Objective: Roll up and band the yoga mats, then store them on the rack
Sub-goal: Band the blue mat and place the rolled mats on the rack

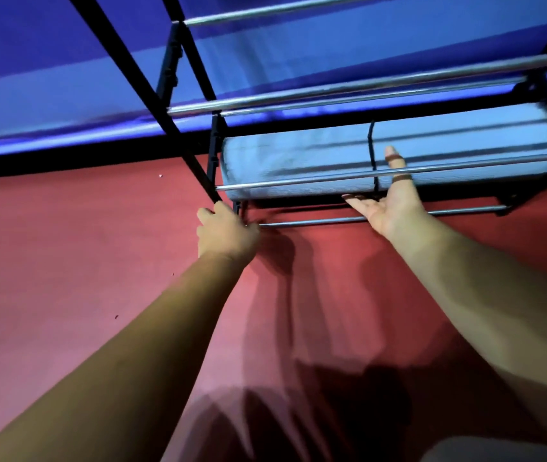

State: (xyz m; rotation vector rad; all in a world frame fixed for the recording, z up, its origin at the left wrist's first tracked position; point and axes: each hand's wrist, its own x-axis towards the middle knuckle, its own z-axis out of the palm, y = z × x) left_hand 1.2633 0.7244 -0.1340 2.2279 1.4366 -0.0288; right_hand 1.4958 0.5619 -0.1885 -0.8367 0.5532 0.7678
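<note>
A rolled light-blue yoga mat [299,161] lies on a low shelf of the rack [332,91], which has black posts and chrome rails. A black band [372,155] wraps the roll near its middle. My right hand [389,201] is open, palm up, its thumb resting on the mat beside the band and its fingers reaching under the roll behind a chrome rail. My left hand [225,228] is closed around the black corner post of the rack at the mat's left end.
Red floor [98,278] spreads below the rack. A blue wall with a dark baseboard [65,95] runs behind it. The upper rack shelves hold only bare chrome rails. A pale object shows at the bottom right corner [499,450].
</note>
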